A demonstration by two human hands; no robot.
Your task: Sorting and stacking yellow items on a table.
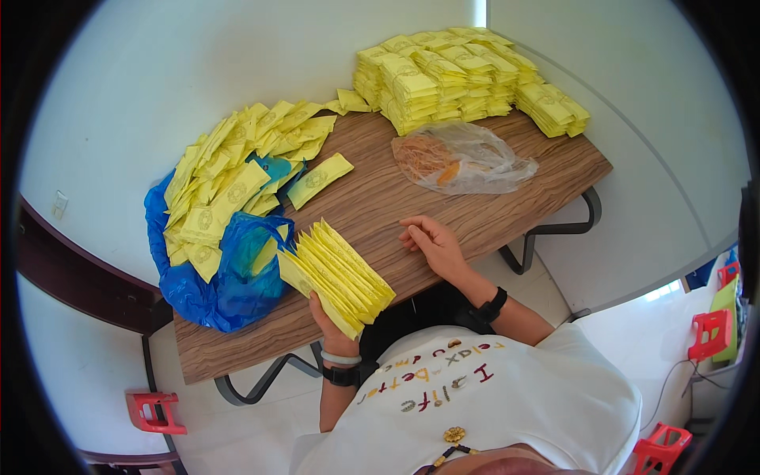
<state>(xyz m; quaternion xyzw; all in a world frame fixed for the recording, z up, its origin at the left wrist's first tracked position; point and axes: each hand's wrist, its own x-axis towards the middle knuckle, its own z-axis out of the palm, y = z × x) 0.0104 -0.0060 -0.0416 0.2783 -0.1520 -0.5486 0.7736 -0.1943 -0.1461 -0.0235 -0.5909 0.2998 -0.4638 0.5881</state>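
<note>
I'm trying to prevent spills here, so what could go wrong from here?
The fanned bundle of flat yellow rectangular packets is held by the left hand alone; if its grip loosens, some might slip out.

The loose heap of yellow packets lies unevenly on the crumpled blue plastic bag, so a nudge could send some sliding.

The tall layered block of yellow packets might shift if bumped.

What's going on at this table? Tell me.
A person's left hand holds a bundle of yellow packets by the front edge of the table. The right hand is empty, its fingers loosely curled. Loose packets lie heaped at the left, in and around a blue bag. Neat stacks stand at the back right, behind a clear bag of thin orange strands.
</note>
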